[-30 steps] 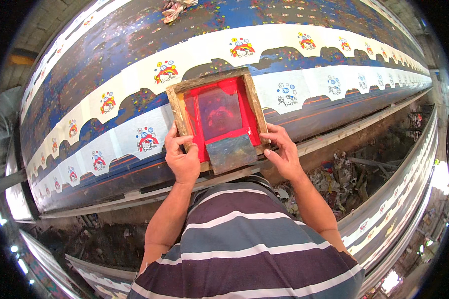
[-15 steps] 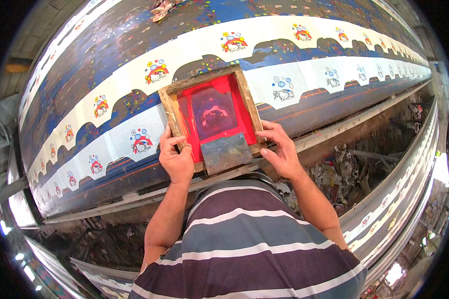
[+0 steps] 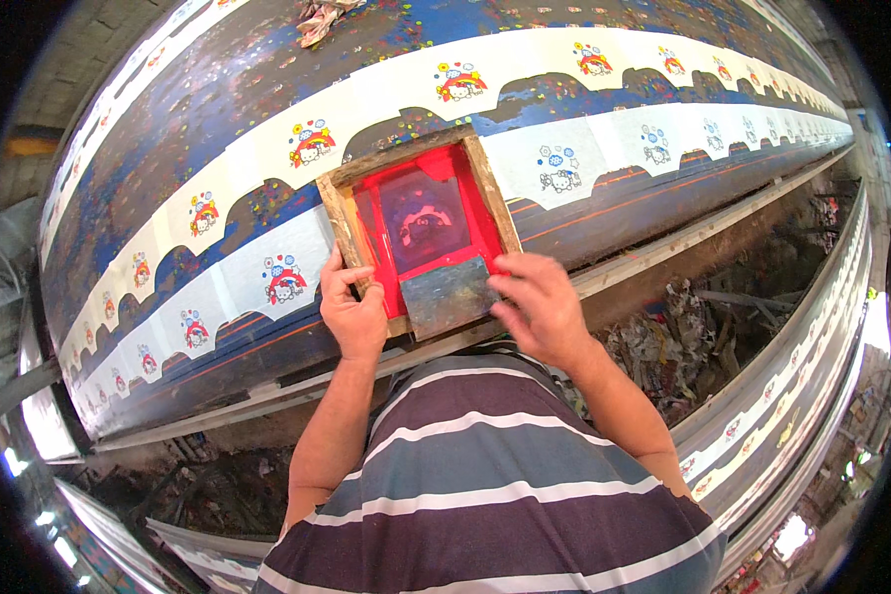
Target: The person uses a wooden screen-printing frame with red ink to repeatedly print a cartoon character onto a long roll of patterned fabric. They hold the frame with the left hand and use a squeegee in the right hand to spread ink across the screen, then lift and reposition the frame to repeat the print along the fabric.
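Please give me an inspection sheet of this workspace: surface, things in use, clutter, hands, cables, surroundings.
Surface: long printing table, dark blue, paint-speckled, carrying white fabric strips with small colourful prints.
Things in use: wooden screen frame with red mesh lying flat on a strip; grey squeegee at its near edge.
Clutter: crumpled rag at the table's far edge.
Hands: left hand grips the frame's near left edge; right hand on the squeegee.
Cables: nothing seen.
Surroundings: scraps on the floor; a second table on the right.

Wooden screen frame [image 3: 339, 213] lying flat on desk [image 3: 218, 89], blocking passage over white printed strip [image 3: 267, 267]. Both hands crowding frame's near edge: left hand [image 3: 351, 315] gripping corner, right hand [image 3: 535, 302] covering squeegee [image 3: 445, 295]. Strip lying open left and right of frame. Crumpled rag [image 3: 317, 18] sitting at far edge.
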The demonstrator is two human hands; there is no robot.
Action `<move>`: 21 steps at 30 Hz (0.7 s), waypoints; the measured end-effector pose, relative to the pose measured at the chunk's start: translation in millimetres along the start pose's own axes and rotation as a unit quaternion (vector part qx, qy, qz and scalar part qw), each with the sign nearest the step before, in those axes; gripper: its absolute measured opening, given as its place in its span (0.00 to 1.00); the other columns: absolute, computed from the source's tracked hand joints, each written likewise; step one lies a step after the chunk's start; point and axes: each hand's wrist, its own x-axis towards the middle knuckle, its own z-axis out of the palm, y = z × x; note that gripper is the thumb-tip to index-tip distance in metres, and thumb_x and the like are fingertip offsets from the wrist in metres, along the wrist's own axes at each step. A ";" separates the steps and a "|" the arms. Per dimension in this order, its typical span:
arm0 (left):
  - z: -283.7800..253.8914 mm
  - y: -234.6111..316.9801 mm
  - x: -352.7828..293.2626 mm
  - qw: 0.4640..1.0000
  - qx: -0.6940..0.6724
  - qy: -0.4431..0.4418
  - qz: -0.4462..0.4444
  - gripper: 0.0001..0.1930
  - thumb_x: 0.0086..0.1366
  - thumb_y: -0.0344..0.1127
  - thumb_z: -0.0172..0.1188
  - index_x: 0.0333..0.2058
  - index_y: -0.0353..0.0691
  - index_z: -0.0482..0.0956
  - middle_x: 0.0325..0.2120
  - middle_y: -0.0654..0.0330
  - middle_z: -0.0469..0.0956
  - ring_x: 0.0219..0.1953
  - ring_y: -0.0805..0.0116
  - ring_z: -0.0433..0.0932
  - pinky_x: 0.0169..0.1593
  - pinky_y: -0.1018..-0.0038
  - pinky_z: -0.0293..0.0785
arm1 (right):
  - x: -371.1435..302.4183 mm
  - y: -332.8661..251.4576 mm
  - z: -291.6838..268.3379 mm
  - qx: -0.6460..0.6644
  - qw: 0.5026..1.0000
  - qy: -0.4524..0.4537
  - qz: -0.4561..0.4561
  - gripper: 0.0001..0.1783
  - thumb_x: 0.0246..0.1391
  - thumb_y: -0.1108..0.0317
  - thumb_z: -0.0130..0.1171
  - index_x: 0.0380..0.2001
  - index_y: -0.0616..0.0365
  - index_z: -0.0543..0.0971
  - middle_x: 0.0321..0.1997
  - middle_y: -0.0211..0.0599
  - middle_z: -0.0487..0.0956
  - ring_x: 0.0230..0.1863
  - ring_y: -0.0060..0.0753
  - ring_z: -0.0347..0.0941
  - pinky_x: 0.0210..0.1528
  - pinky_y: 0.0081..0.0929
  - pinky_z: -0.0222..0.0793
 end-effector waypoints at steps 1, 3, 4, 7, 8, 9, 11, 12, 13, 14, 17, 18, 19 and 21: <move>0.1 0.0 0.0 1.000 0.007 0.001 0.009 0.12 0.61 0.14 0.66 0.41 0.34 0.88 0.76 0.31 0.72 0.80 0.44 0.73 0.79 0.60 0.69 | 1.0 -5.1 2.2 0.000 0.999 -0.033 -0.030 0.26 0.53 0.69 0.81 0.57 0.54 0.88 0.66 0.46 0.84 0.70 0.56 0.80 0.70 0.54 0.78; 0.6 -0.5 0.3 1.000 0.016 0.000 0.009 0.12 0.61 0.14 0.67 0.41 0.34 0.88 0.76 0.31 0.72 0.80 0.45 0.73 0.78 0.60 0.69 | 3.2 -13.2 7.2 -0.008 0.993 -0.100 -0.066 0.24 0.54 0.66 0.79 0.56 0.53 0.88 0.65 0.44 0.85 0.69 0.55 0.81 0.69 0.55 0.78; 0.5 -1.2 0.6 0.999 0.025 0.003 0.024 0.11 0.61 0.14 0.67 0.40 0.34 0.88 0.76 0.31 0.72 0.80 0.45 0.73 0.78 0.60 0.69 | 7.0 -13.6 10.7 -0.024 0.991 -0.095 -0.088 0.23 0.55 0.66 0.76 0.56 0.53 0.89 0.65 0.44 0.85 0.69 0.55 0.81 0.69 0.55 0.78; 0.4 -3.3 1.4 1.000 0.017 0.007 0.013 0.11 0.61 0.14 0.66 0.40 0.35 0.88 0.76 0.32 0.73 0.80 0.45 0.73 0.78 0.60 0.69 | 20.9 -10.7 17.7 -0.043 0.986 -0.095 -0.131 0.20 0.61 0.66 0.65 0.56 0.55 0.89 0.63 0.43 0.86 0.68 0.53 0.81 0.69 0.53 0.78; -0.4 -3.6 1.1 1.000 0.028 0.005 0.011 0.12 0.61 0.14 0.67 0.41 0.35 0.88 0.76 0.33 0.74 0.80 0.46 0.74 0.78 0.60 0.69 | 25.0 -10.7 18.5 -0.043 0.984 -0.101 -0.143 0.19 0.62 0.66 0.64 0.55 0.55 0.89 0.61 0.43 0.86 0.66 0.52 0.82 0.68 0.52 0.78; -1.1 -3.8 0.8 0.999 0.039 0.004 0.010 0.12 0.61 0.14 0.67 0.41 0.35 0.88 0.76 0.34 0.74 0.80 0.46 0.74 0.78 0.60 0.69 | 29.4 -10.6 19.2 -0.036 0.982 -0.097 -0.156 0.18 0.62 0.66 0.64 0.54 0.56 0.88 0.58 0.42 0.86 0.63 0.51 0.82 0.66 0.51 0.79; -0.9 -4.1 0.1 0.999 0.043 0.003 0.014 0.12 0.62 0.15 0.67 0.43 0.34 0.88 0.75 0.35 0.75 0.79 0.47 0.74 0.78 0.60 0.69 | 38.2 -10.9 20.0 -0.043 0.978 -0.109 -0.172 0.17 0.63 0.65 0.63 0.52 0.57 0.88 0.54 0.41 0.86 0.59 0.49 0.83 0.63 0.49 0.79; -0.4 -4.3 0.0 0.999 0.037 0.004 0.018 0.12 0.64 0.15 0.67 0.44 0.34 0.88 0.75 0.35 0.75 0.79 0.47 0.74 0.78 0.60 0.69 | 42.1 -11.7 20.6 -0.054 0.975 -0.126 -0.174 0.16 0.63 0.64 0.63 0.51 0.57 0.88 0.52 0.40 0.85 0.57 0.48 0.83 0.61 0.49 0.79; -0.1 -4.4 0.3 0.999 0.032 0.005 0.023 0.12 0.65 0.15 0.67 0.45 0.33 0.89 0.75 0.36 0.75 0.79 0.48 0.75 0.78 0.60 0.70 | 45.8 -11.8 19.5 -0.066 0.972 -0.142 -0.178 0.15 0.63 0.64 0.63 0.49 0.57 0.87 0.50 0.40 0.85 0.55 0.47 0.83 0.59 0.48 0.79; 0.4 -4.6 0.8 1.000 0.019 0.014 0.011 0.12 0.67 0.15 0.66 0.47 0.33 0.89 0.75 0.36 0.76 0.78 0.49 0.75 0.78 0.60 0.70 | 49.3 -11.5 17.2 -0.074 0.968 -0.147 -0.188 0.15 0.63 0.64 0.63 0.49 0.57 0.87 0.48 0.40 0.85 0.53 0.47 0.83 0.58 0.47 0.79; 1.4 -5.6 4.2 0.999 -0.002 0.030 -0.010 0.12 0.73 0.16 0.64 0.51 0.32 0.88 0.75 0.37 0.76 0.76 0.52 0.77 0.77 0.61 0.72 | 62.4 -9.2 9.2 -0.080 0.957 -0.189 -0.206 0.14 0.62 0.65 0.63 0.48 0.57 0.87 0.46 0.40 0.85 0.51 0.48 0.84 0.56 0.47 0.79; 1.2 -5.4 5.2 1.000 0.003 0.026 -0.009 0.12 0.74 0.16 0.63 0.52 0.32 0.88 0.75 0.37 0.75 0.75 0.53 0.78 0.76 0.62 0.73 | 69.3 -3.9 2.7 -0.069 0.952 -0.221 -0.202 0.14 0.61 0.66 0.64 0.48 0.57 0.88 0.46 0.41 0.86 0.51 0.49 0.84 0.57 0.47 0.80; -0.2 -4.6 5.8 0.999 0.008 0.025 -0.025 0.12 0.76 0.16 0.62 0.53 0.32 0.88 0.75 0.38 0.75 0.75 0.54 0.78 0.75 0.63 0.74 | 77.9 1.0 -1.5 -0.055 0.947 -0.244 -0.200 0.13 0.61 0.68 0.65 0.47 0.58 0.88 0.46 0.43 0.86 0.52 0.50 0.85 0.57 0.48 0.80; 0.3 -2.1 6.0 0.999 -0.021 0.023 -0.015 0.13 0.76 0.16 0.62 0.55 0.31 0.87 0.76 0.39 0.75 0.73 0.57 0.80 0.74 0.64 0.75 | 102.4 12.0 -4.0 -0.027 0.942 -0.278 -0.184 0.13 0.58 0.71 0.65 0.46 0.58 0.88 0.46 0.45 0.87 0.53 0.54 0.86 0.58 0.50 0.81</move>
